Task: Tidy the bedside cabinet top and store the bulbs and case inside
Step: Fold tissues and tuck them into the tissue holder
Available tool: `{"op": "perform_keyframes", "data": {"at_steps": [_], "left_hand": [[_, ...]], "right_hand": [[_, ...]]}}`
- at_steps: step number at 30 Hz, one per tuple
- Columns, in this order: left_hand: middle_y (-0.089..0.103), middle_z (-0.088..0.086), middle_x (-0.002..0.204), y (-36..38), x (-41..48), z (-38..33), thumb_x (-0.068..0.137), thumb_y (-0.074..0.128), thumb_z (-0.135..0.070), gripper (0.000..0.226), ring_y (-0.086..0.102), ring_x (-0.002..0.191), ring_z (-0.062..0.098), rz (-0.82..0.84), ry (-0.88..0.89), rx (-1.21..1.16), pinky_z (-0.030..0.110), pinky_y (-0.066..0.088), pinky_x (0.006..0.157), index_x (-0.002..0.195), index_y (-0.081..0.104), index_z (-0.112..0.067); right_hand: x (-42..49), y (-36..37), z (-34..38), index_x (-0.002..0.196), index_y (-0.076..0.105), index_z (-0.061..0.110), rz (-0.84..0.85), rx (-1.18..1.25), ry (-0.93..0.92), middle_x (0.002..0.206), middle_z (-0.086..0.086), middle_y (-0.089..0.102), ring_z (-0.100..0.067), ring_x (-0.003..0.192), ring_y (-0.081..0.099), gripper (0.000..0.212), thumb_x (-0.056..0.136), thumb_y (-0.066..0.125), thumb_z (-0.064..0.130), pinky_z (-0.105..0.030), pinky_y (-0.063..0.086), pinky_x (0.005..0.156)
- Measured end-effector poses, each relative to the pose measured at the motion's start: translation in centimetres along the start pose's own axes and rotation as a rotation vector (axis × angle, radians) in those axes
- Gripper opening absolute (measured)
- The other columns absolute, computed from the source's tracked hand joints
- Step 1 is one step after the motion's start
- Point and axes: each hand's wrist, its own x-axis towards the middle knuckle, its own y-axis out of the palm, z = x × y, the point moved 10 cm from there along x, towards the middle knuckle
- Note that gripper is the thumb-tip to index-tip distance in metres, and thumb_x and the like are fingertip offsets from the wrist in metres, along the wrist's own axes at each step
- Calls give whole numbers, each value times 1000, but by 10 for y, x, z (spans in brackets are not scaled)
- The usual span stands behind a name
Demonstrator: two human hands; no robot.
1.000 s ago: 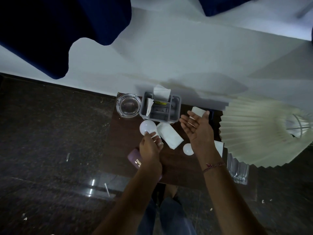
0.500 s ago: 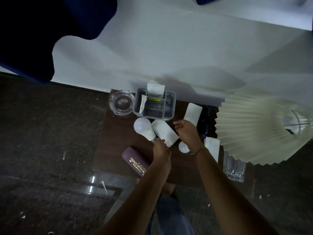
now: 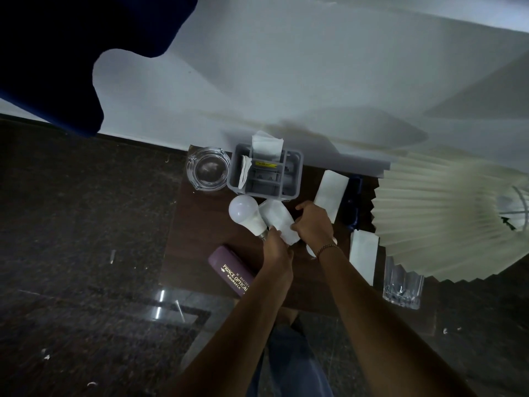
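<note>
Cabinet top (image 3: 200, 239) of dark wood stands against a pale wall, seen from above; a pleated lampshade (image 3: 443, 219) spreads over its right end and hides that side. At the back edge sits a grey organiser (image 3: 266, 183) with a white tissue (image 3: 267, 144) standing up from it; just left of it is a glass ashtray (image 3: 207, 173). A cut-glass tumbler (image 3: 402, 287) stands at the front right, below the shade's rim. The purple spectacle case (image 3: 229, 267) lies closed and slantwise near the front edge, its near end hidden by the left forearm. Two white cartons lie flat on the right: the back carton (image 3: 330, 193) beside the organiser, and the side carton (image 3: 363, 256) close to the shade. A third, the middle carton (image 3: 276, 219), is between the hands; the right hand (image 3: 313, 224) grips its near end, thumb on one side and fingers on the other. The large bulb (image 3: 244, 214) touches this carton, globe toward the organiser; the left hand (image 3: 276, 250) pinches its metal base, though whether the bulb rests on the wood cannot be told. The small bulb (image 3: 310, 250) lies on the top, mostly hidden under the right wrist.
</note>
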Motion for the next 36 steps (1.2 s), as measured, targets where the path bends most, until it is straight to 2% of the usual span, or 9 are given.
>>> {"op": "perform_keyframes", "data": {"at_steps": [3, 7, 11, 15, 19, 23, 30, 34, 36], "left_hand": [[51, 22, 137, 2, -2, -1, 98, 39, -25, 41, 60, 106, 26, 7, -7, -9, 28, 50, 82, 129, 49, 0], [59, 9, 80, -1, -8, -2, 97, 41, -23, 28, 53, 69, 15, 19, -4, 21, 23, 41, 62, 108, 57, -3], [53, 4, 80, -2, -20, 4, 98, 40, -27, 28, 49, 71, 12, 76, -53, 113, 24, 40, 71, 79, 53, -11], [59, 8, 94, -6, -35, 1, 96, 43, -18, 23, 55, 89, 19, 139, -51, 320, 33, 44, 88, 98, 60, -3], [63, 4, 88, -16, -54, -48, 93, 47, -13, 19, 59, 81, 14, 46, 349, 429, 30, 51, 75, 83, 62, -20], [57, -6, 117, 23, -94, -84, 93, 48, -18, 28, 55, 102, 4, 189, 767, 569, 17, 45, 84, 120, 57, -20], [43, 6, 145, 89, -89, -64, 100, 29, -33, 48, 47, 121, 10, 472, 559, 635, -3, 41, 71, 146, 27, -19], [39, 12, 147, 99, -80, -62, 98, 26, -45, 55, 42, 133, 22, 506, 458, 575, 27, 43, 98, 147, 25, -19], [42, 15, 144, 101, -72, -62, 96, 27, -49, 59, 45, 130, 25, 503, 428, 556, 36, 43, 103, 146, 28, -17]], "right_hand": [[-1, 2, -1, 122, 57, 8, 0, 6, -17, 119, -14, 64, -27, 113, 57, 40, 83, 65, 11, -39, 49, 95], [-9, -3, 1, 108, 67, 6, -47, 36, -47, 112, -13, 68, -25, 105, 61, 25, 86, 60, 17, -33, 49, 91], [-26, -12, 0, 103, 66, 5, -116, 38, -47, 111, -16, 61, -28, 106, 55, 24, 86, 59, 20, -34, 46, 89], [-53, -28, -2, 97, 63, 3, -154, 137, -86, 102, -11, 61, -17, 92, 55, 18, 86, 60, 16, -21, 40, 77], [-74, -56, 5, 89, 57, 13, -215, 296, -138, 82, 5, 55, 3, 63, 48, 4, 86, 61, 12, 0, 40, 53], [-82, -92, 25, 98, 62, 11, -347, 379, -207, 93, 10, 53, -5, 81, 49, 13, 85, 61, 11, -4, 36, 55], [-63, -111, 45, 107, 62, 8, -371, 659, -230, 99, 6, 61, 2, 83, 57, 27, 82, 59, 0, 1, 45, 67], [-50, -109, 49, 113, 57, 11, -354, 707, -227, 103, 4, 58, 0, 84, 57, 36, 80, 67, 6, -2, 46, 67], [-43, -104, 50, 116, 54, 13, -322, 734, -210, 112, -3, 60, -14, 97, 59, 41, 79, 70, 11, -22, 53, 81]]}}
